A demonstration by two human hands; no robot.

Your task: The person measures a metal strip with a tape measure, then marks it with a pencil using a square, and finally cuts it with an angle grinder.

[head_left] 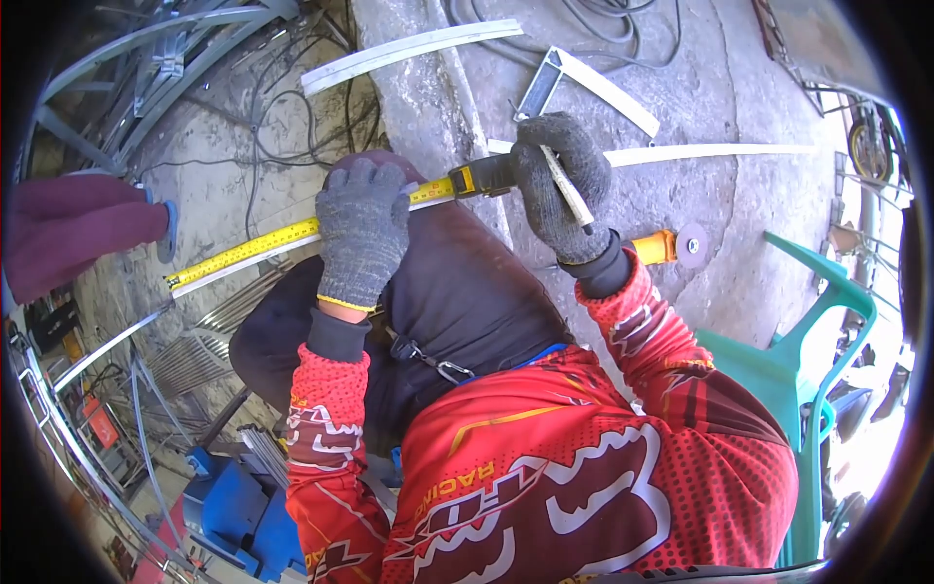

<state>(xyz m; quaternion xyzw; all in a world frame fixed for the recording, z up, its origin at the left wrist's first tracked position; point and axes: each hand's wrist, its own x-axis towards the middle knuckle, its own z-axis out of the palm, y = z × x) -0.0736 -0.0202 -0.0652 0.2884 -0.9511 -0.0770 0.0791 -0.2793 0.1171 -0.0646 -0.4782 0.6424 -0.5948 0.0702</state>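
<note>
My left hand (362, 232), in a grey knit glove, is closed round a yellow tape measure blade (248, 248) and the thin light metal strip (209, 279) beneath it. The blade runs from the far left, past my knee, to the black and yellow tape case (484, 178). At the case is my right hand (560, 185), also gloved, its fingers curled with a white marker-like stick (567, 190) in them. The strip's other part (710, 152) reaches out to the right beyond this hand.
A yellow angle grinder (657, 247) lies right of my right forearm. Further right stands a green plastic chair (812, 321). Metal pieces (413, 54) and a square-shaped tool (608, 92) lie ahead near cables (623, 34). Another person's leg (88, 234) is at left.
</note>
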